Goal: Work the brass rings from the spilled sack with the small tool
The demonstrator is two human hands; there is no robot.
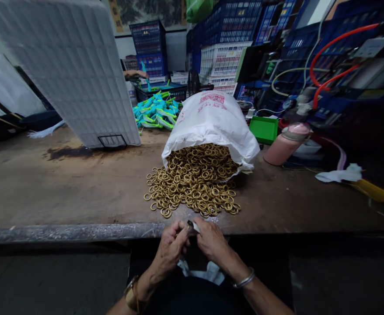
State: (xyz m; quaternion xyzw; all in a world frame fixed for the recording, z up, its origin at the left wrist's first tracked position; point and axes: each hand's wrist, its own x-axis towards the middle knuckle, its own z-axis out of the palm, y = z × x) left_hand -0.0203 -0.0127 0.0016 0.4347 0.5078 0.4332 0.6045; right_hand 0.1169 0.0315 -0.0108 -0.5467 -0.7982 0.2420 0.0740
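Note:
My left hand (172, 245) and my right hand (212, 241) meet just in front of the table's near edge, fingers pinched together. Between the fingertips is a small white piece with a dark end (190, 225); its kind is too small and dim to tell. Just beyond lies a heap of brass-coloured rings (192, 188), spilling from the mouth of a white woven sack (208, 124) with red print. Neither hand touches the rings. A pale cloth strip (208, 273) shows below my hands, near my lap.
A tall white ribbed panel (90, 74) stands on the table (64, 188) at left. Turquoise and lime plastic pieces (157, 109) lie behind the sack. A green tray (264, 129), a pink bottle (285, 144) and red hoses (316, 65) are at right. Another person's hand (136, 74) shows behind the panel.

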